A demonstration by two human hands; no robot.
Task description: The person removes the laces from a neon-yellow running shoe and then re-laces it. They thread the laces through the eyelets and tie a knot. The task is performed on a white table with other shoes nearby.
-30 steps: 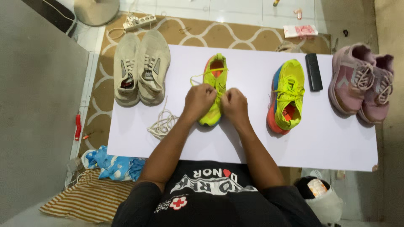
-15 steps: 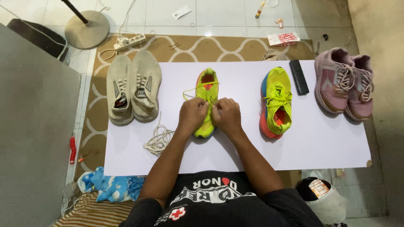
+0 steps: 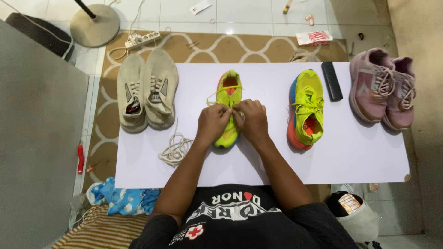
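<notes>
— Report the shoe.

— I see a neon-yellow shoe [image 3: 228,110] with an orange lining, toe toward me, lying mid-table directly under both hands. My left hand [image 3: 211,123] and right hand [image 3: 251,121] are each pinched on the yellow lace [image 3: 220,92], which loops out just beyond the fingers.

— Edges, clearance?

— The white tabletop [image 3: 350,152] has bare room near the wrists. A loose white lace [image 3: 175,150] lies just left of the left hand; the matching yellow shoe [image 3: 307,108] sits right of the right hand, apart.
</notes>
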